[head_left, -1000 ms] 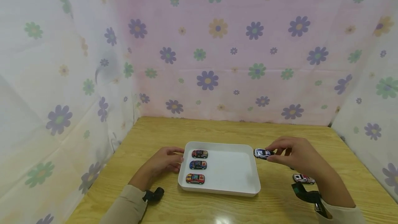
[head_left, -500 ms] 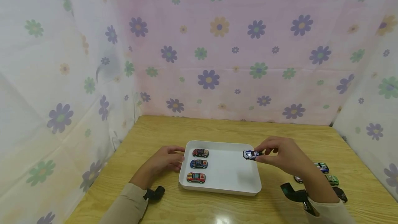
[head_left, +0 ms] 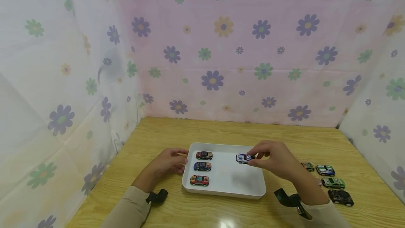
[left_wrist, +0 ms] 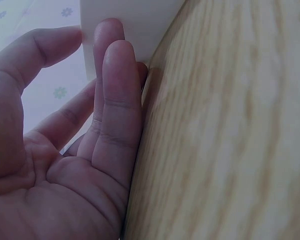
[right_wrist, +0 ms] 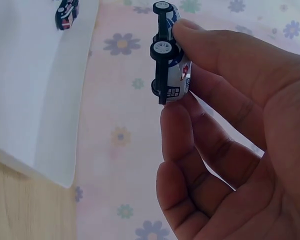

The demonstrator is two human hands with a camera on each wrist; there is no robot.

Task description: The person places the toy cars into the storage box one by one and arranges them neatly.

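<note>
My right hand point(head_left: 274, 157) pinches a white and blue toy car point(head_left: 244, 158) between thumb and fingers over the right part of the white tray point(head_left: 232, 195). In the right wrist view the car point(right_wrist: 171, 70) shows its wheels, held by the right hand point(right_wrist: 230, 115). A red and black car point(head_left: 204, 155), a blue car point(head_left: 202, 166) and a red and yellow car point(head_left: 199, 180) stand in a column at the tray's left. My left hand point(head_left: 169, 163) touches the tray's left wall, its fingers relaxed; in the left wrist view the hand point(left_wrist: 75, 135) lies against the tray wall point(left_wrist: 135, 25).
Right of the tray on the wooden table point(head_left: 202, 131) are a white, green and blue car point(head_left: 325, 170), a green car point(head_left: 333, 183), a black car point(head_left: 340, 197) and a small green and orange one point(head_left: 307, 166). Another is mostly hidden by the right arm. Flowered cloth surrounds the table.
My right hand has carried the white and blue car leftward from beside the tray to above its inside. Cars at the right came into view from behind the arm. My left hand has stayed put.
</note>
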